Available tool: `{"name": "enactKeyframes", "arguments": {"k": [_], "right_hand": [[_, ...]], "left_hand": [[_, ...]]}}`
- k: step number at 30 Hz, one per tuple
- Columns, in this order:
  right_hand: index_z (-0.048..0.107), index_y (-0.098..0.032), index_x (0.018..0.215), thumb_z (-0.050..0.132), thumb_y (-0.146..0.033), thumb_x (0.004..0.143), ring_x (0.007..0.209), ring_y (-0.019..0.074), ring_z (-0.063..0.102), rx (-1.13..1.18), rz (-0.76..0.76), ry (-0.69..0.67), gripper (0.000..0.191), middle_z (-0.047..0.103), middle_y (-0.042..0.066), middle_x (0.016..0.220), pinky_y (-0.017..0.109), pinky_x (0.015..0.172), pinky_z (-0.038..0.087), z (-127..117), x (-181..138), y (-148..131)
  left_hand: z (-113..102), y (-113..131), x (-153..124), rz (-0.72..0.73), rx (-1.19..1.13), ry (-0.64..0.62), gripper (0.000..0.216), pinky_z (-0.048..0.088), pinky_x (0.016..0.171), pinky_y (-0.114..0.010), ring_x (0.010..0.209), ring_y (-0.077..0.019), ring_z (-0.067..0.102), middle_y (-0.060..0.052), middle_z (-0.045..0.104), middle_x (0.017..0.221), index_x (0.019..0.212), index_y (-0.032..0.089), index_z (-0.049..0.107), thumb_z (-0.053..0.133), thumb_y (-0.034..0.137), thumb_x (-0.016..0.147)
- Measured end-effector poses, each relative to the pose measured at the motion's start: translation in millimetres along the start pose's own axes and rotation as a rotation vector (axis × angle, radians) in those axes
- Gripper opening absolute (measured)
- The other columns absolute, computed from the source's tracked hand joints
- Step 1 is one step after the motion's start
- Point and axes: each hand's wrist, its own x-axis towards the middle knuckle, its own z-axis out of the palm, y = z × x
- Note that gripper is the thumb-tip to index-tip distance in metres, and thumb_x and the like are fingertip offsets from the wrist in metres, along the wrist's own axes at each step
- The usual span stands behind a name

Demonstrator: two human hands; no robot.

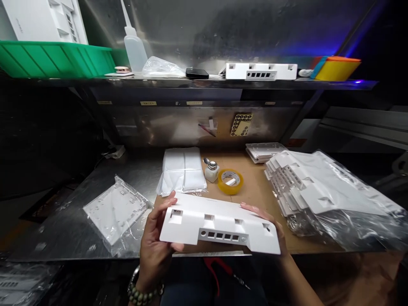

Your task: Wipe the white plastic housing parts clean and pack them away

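Observation:
I hold a white plastic housing panel with square cut-outs and a row of small ports, tilted up in front of me above the table's front edge. My left hand grips its left end, thumb on the front face. My right hand grips its right end from behind, only the fingers and wrist showing. A beaded bracelet sits on my left wrist.
A stack of bagged white panels lies right. Another bagged panel lies left. A yellow tape roll, small bottle and white bags sit on the brown mat. The upper shelf carries a green bin, squeeze bottle and another panel.

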Motion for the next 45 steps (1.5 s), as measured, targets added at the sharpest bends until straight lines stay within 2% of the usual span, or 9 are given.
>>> {"name": "enactKeyframes", "arguments": {"k": [5,8,10,13,15,18,22,34,45], "right_hand": [[0.061,-0.038,0.134,0.064,-0.032,0.097,0.126,0.0341,0.066,-0.009,-0.05,0.069,0.037,0.068,0.004,0.138,0.064,0.103,0.056,-7.3,-3.5,-6.1],[0.061,-0.041,0.135,0.06,-0.034,0.1,0.13,0.0354,0.063,-0.088,-0.173,0.038,0.036,0.066,0.004,0.141,0.066,0.099,0.058,-11.9,0.2,-17.8],[0.063,-0.042,0.134,0.061,-0.03,0.099,0.133,0.0364,0.06,-0.163,-0.231,0.003,0.038,0.064,0.004,0.144,0.067,0.097,0.059,-13.4,2.1,-23.0],[0.066,-0.044,0.13,0.061,-0.016,0.096,0.14,0.0356,0.053,-0.23,-0.231,0.004,0.044,0.053,0.0,0.154,0.066,0.102,0.057,-11.3,2.2,-23.0],[0.06,-0.046,0.137,0.061,-0.01,0.095,0.144,0.0335,0.049,-0.181,-0.128,0.086,0.056,0.046,-0.001,0.16,0.066,0.107,0.052,-7.7,-0.6,-21.0],[0.047,-0.037,0.152,0.058,-0.018,0.1,0.136,0.0316,0.058,-0.056,0.194,0.246,0.056,0.064,0.007,0.144,0.067,0.113,0.046,-2.2,-11.6,-21.8],[0.059,-0.023,0.146,0.045,-0.04,0.106,0.123,0.0351,0.068,0.09,0.462,0.209,0.045,0.072,0.016,0.13,0.058,0.107,0.055,2.2,-36.1,-30.7],[0.066,-0.033,0.139,0.062,-0.044,0.099,0.116,0.027,0.072,0.051,0.468,0.16,0.041,0.073,0.007,0.13,0.031,0.096,0.06,9.1,-52.8,-45.9],[0.077,-0.03,0.123,0.062,-0.059,0.095,0.086,0.0307,0.08,-0.016,0.463,0.143,0.043,0.082,0.007,0.101,0.032,0.069,0.066,6.4,-39.4,-57.4]], "left_hand": [[-1.8,-6.2,2.8,-0.161,-0.346,-0.034,0.082,0.027,0.127,-0.044,0.157,-0.032,0.023,-0.001,0.051,0.159,0.137,0.036,0.062,0.07,0.082,0.069],[-10.7,-13.9,11.2,-0.521,-0.726,-0.234,0.087,0.027,0.126,-0.054,0.159,-0.0326,0.015,-0.002,0.039,0.167,0.146,0.033,0.055,0.028,0.089,0.086],[-17.7,-20.6,14.4,-0.71,-0.862,-0.397,0.087,0.027,0.125,-0.058,0.157,-0.0347,0.021,-0.006,0.047,0.162,0.143,0.03,0.059,0.019,0.085,0.089],[-28.6,-28.0,10.3,-0.761,-0.879,-0.517,0.089,0.026,0.125,-0.058,0.156,-0.0354,0.025,-0.01,0.054,0.155,0.14,0.026,0.062,0.02,0.085,0.089],[-34.6,-28.2,3.6,-0.727,-0.835,-0.479,0.089,0.025,0.125,-0.056,0.156,-0.0344,0.026,-0.009,0.057,0.153,0.139,0.026,0.063,0.022,0.087,0.087],[-38.7,-23.3,-4.9,-0.73,-0.781,-0.388,0.086,0.026,0.126,-0.051,0.155,-0.0327,0.028,-0.005,0.06,0.151,0.134,0.03,0.067,0.03,0.09,0.084],[-37.2,-22.9,-8.3,-0.702,-0.757,-0.332,0.086,0.033,0.124,-0.049,0.15,-0.0345,0.038,-0.006,0.067,0.142,0.123,0.03,0.075,0.04,0.093,0.078],[-19.2,-17.7,-9.3,-0.603,-0.876,-0.218,0.083,0.032,0.121,-0.047,0.146,-0.0299,0.044,-0.001,0.079,0.119,0.114,0.03,0.078,0.03,0.091,0.083],[-28.6,-36.3,-1.8,-0.743,-0.755,-0.036,0.082,0.036,0.117,-0.047,0.144,-0.0281,0.046,0.001,0.081,0.11,0.118,0.03,0.075,0.033,0.092,0.083]]}}
